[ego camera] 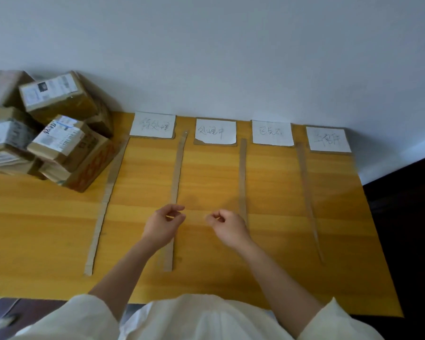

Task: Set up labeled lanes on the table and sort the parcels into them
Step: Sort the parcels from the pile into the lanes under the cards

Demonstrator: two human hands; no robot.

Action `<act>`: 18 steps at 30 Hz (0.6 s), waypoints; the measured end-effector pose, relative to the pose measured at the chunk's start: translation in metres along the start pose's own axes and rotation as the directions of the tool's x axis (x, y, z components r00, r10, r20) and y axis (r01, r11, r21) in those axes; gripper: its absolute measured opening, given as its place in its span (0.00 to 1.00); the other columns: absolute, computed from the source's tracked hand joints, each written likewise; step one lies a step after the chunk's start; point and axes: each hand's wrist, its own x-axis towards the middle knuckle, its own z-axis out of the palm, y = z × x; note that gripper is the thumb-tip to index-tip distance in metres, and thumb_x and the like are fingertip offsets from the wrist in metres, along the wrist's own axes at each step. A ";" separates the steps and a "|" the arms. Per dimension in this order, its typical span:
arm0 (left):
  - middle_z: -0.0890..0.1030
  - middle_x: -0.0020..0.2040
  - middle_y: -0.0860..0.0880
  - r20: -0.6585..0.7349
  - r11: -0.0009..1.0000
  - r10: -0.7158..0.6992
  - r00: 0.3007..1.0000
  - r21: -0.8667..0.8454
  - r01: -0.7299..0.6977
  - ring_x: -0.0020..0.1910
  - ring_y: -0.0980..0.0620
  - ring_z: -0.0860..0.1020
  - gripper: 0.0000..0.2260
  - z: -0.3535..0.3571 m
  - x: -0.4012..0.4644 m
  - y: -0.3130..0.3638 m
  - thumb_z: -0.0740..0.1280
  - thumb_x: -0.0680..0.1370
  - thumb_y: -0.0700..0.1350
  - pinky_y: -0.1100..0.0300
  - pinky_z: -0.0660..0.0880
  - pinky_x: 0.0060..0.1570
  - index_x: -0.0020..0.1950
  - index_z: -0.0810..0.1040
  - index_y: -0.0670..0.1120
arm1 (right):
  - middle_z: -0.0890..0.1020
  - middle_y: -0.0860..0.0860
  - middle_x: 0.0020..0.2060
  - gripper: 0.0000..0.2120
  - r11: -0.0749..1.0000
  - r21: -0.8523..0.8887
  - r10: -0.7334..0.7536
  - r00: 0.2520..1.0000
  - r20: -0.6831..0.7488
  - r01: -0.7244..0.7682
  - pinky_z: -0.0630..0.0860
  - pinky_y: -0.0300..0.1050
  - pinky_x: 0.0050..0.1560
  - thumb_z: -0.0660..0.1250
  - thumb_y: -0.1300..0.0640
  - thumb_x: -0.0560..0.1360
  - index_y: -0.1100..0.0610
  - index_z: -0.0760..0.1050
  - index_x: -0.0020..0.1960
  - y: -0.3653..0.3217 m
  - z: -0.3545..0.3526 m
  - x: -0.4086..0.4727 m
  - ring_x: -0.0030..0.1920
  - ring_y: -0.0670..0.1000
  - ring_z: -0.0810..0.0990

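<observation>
The parcels (47, 133) are sitting in a loose stack at the upper left of the frame, on the far left end of the surface (47, 217) and against the wall (231, 57); none is lying in a lane yet. Four cardboard strips (103, 200) (177, 168) (242, 180) (307, 192) are running from the far edge toward you, and four handwritten labels (152, 125) (215, 132) (272, 133) (328, 139) are lying across the top centre and right; the writing is too blurred to read.

Your left hand (163, 225) and right hand (227, 228) are hovering at frame centre, between the second and third strips. On both, the fingers are curling in with thumb meeting fingertips; whether they are pinching something thin, such as clear tape, cannot be told.

The lanes appear to be laid out, so you are probably finishing the setup or about to begin sorting. To do this well:

- Be checking that each strip is lying straight; the rightmost one is bowing toward its near end.
- Be taking parcels from the top of the stack first, since the stack is leaning and may slide.
- Be reading each shipping label before choosing a lane.
- Be setting each parcel fully between two strips, clear of the labels.
</observation>
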 end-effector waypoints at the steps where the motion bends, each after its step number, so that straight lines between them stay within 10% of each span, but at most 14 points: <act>1: 0.81 0.47 0.57 -0.006 1.000 0.000 1.000 -0.004 0.000 0.43 0.57 0.79 0.06 -0.012 0.002 -0.006 0.67 0.77 0.50 0.60 0.74 0.40 0.54 0.78 0.56 | 0.77 0.46 0.38 0.13 1.000 0.011 0.007 1.000 0.006 -0.007 0.69 0.42 0.38 0.64 0.45 0.78 0.54 0.80 0.51 -0.010 0.011 0.002 0.40 0.48 0.76; 14: 0.81 0.50 0.56 -0.162 0.991 -0.052 0.985 -0.131 0.031 0.46 0.55 0.79 0.08 -0.198 0.037 -0.118 0.68 0.77 0.46 0.61 0.74 0.43 0.55 0.80 0.51 | 0.78 0.45 0.36 0.12 0.994 0.112 0.017 1.000 -0.002 -0.016 0.69 0.38 0.34 0.69 0.45 0.74 0.50 0.77 0.53 -0.175 0.185 0.043 0.36 0.47 0.77; 18: 0.81 0.52 0.55 -0.228 0.977 -0.088 0.970 -0.209 0.040 0.49 0.53 0.79 0.10 -0.230 0.044 -0.141 0.68 0.76 0.43 0.60 0.73 0.46 0.57 0.78 0.48 | 0.80 0.46 0.47 0.22 0.986 0.165 0.007 1.000 -0.027 -0.003 0.74 0.41 0.46 0.72 0.43 0.72 0.50 0.72 0.61 -0.220 0.212 0.054 0.46 0.47 0.80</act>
